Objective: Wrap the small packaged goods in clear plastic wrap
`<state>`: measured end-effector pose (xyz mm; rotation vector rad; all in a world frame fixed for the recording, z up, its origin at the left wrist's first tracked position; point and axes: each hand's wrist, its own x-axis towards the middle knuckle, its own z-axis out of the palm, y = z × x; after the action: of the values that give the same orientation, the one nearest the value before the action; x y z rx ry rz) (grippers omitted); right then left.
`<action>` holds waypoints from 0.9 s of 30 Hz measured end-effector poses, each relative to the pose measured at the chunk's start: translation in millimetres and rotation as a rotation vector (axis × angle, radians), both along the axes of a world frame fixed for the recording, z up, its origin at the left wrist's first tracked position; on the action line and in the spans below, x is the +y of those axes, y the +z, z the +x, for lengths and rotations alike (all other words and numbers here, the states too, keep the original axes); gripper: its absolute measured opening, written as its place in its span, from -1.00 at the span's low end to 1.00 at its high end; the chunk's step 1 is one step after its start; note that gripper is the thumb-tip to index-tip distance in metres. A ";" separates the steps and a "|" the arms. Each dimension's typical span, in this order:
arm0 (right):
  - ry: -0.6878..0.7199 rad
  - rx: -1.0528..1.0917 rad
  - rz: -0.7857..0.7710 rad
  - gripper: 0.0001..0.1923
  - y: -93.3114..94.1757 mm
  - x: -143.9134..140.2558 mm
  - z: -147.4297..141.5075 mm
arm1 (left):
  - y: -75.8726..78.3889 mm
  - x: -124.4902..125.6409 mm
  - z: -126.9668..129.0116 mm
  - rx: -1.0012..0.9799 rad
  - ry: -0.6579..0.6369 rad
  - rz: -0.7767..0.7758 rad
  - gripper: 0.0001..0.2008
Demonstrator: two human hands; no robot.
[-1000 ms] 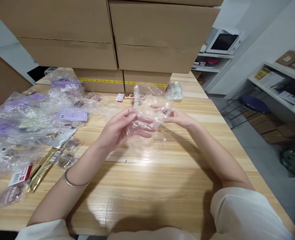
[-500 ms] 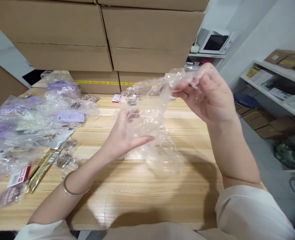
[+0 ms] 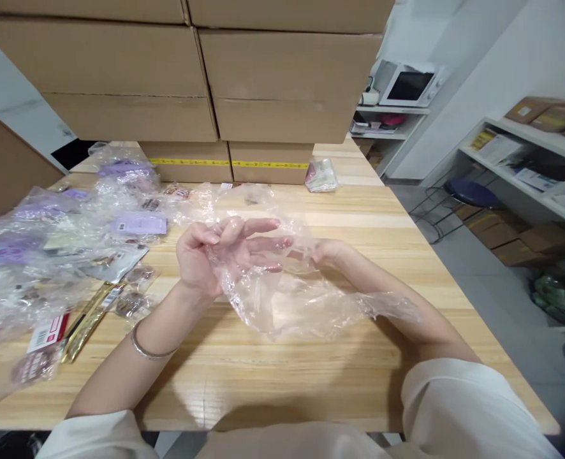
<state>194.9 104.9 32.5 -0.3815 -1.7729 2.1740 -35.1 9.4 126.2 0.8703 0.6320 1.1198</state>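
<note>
A crumpled clear plastic bag (image 3: 296, 312) hangs between my two hands above the table. My left hand (image 3: 225, 255) is turned palm up, with its thumb and bent forefinger pinching the film and the other fingers stretched out against it. On the far side of the film, my right hand (image 3: 328, 250) reaches in from the right. The bag's edge gathers at its fingers, which show only partly through the plastic and look closed on it. A loose end of the bag trails over my right forearm.
Clear-wrapped packets, some with a purple label (image 3: 139, 224), are heaped at the left. Gold sticks (image 3: 88, 322) and a red-and-white card (image 3: 48, 331) lie in front of them. Stacked cardboard boxes (image 3: 287, 67) line the back. A small wrapped packet (image 3: 321, 175) sits at the back right.
My right hand has come down and moved left, behind the film. My left hand has turned palm up and pinches the bag, which now spreads out lower and to the right.
</note>
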 end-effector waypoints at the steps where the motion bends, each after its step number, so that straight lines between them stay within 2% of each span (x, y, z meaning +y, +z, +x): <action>1: 0.044 0.017 0.019 -0.30 2.9 -6.5 -2.2 | 1.2 -1.2 -0.8 0.012 0.010 0.009 -0.68; 3: 0.085 0.030 0.105 -0.21 14.5 -16.1 -4.1 | 2.9 -1.2 -3.6 0.022 0.035 0.034 -0.64; 4: 0.046 0.031 0.169 -0.26 22.3 -19.7 -3.7 | 3.6 -0.2 -5.5 0.019 0.053 0.046 -0.62; 5: -0.044 0.036 0.240 -0.40 30.9 -22.7 -2.4 | 4.4 1.2 -7.6 0.012 0.071 0.056 -0.60; 7: -0.352 0.069 0.355 -0.69 49.6 -28.9 2.5 | 6.5 4.1 -11.6 -0.008 0.104 0.072 -0.59; 9: -0.670 0.115 0.379 -0.69 70.6 -37.1 9.8 | 9.2 6.7 -14.9 -0.050 0.120 0.090 -0.62; 11: -0.827 0.133 0.372 -0.67 94.8 -48.1 18.0 | 11.4 9.7 -17.3 -0.090 0.119 0.107 -0.69; 15: -0.900 0.060 0.470 -0.73 145.6 -59.2 30.2 | 6.9 24.1 -22.0 -0.055 0.142 0.116 -0.77; 18: -0.879 -0.169 0.594 -0.76 167.0 -32.4 36.1 | -10.6 44.2 -26.5 0.065 0.160 0.081 -0.82; 20: -0.814 -0.369 0.566 -0.65 165.3 -0.1 41.9 | -28.9 58.1 -30.0 0.194 0.173 0.029 -0.88; 22: -0.766 -0.593 0.500 -0.24 151.6 31.4 50.9 | -49.2 69.7 -33.9 0.314 0.205 -0.007 -0.87; 24: -0.605 -0.746 0.405 0.01 130.9 52.8 63.0 | -68.3 78.2 -38.2 0.387 0.263 -0.023 -0.82; 25: -0.527 -0.806 0.383 0.05 119.7 58.8 69.5 | -76.5 81.4 -40.3 0.403 0.296 -0.031 -0.80; 27: -0.390 -0.930 0.399 -0.04 98.5 63.5 81.3 | -89.6 86.3 -44.0 0.413 0.339 -0.051 -0.79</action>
<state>276.1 168.4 131.0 -1.6555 -2.2200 1.3764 -79.1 95.8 36.5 0.9827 1.1782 1.2266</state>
